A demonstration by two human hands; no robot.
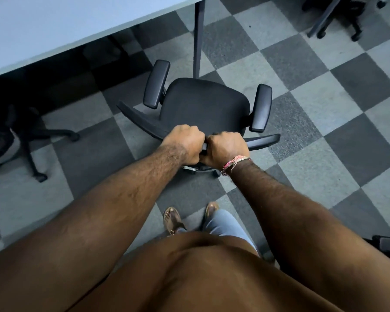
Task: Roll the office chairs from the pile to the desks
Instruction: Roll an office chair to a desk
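Observation:
A black office chair (200, 106) with two armrests stands on the checkered carpet, its seat facing a pale desk (54, 30) at the upper left. My left hand (185, 143) and my right hand (225, 149) sit side by side in the middle of the chair's backrest top edge, both with fingers curled round it. The front of the seat is near the desk's dark metal leg (198, 37). Most of the chair's wheeled base is hidden under the seat and my hands.
Another chair's black wheeled base (32, 140) sits under the desk at the left. A further chair base (338, 16) stands at the top right. A dark armrest (387, 244) pokes in at the right edge. My sandalled feet (189, 219) are just behind the chair.

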